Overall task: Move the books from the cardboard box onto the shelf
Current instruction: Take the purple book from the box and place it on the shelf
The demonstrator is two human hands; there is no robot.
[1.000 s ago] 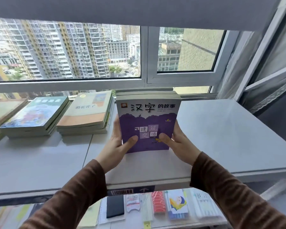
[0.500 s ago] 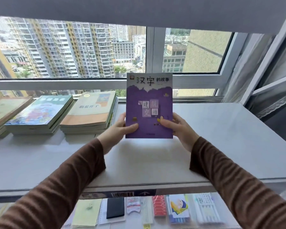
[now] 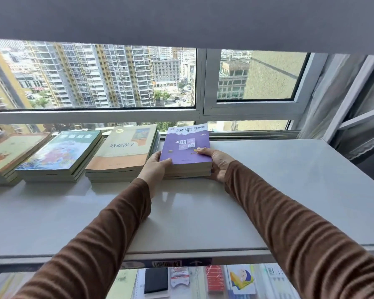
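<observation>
Nearest me, below the shelf (image 3: 203,223) edge, stationery lies in a row. Up on the shelf, my left hand (image 3: 154,167) and right hand (image 3: 218,164) clasp the purple stack (image 3: 187,155) from either side, thumbs on the top cover, stack resting flat just right of the beige pile (image 3: 123,152). A moment ago I held it upright off the surface; now it's laid down near the window (image 3: 201,113). Placing step, I reckon — next, let go and fetch more. Cardboard box isn't in sight.
</observation>
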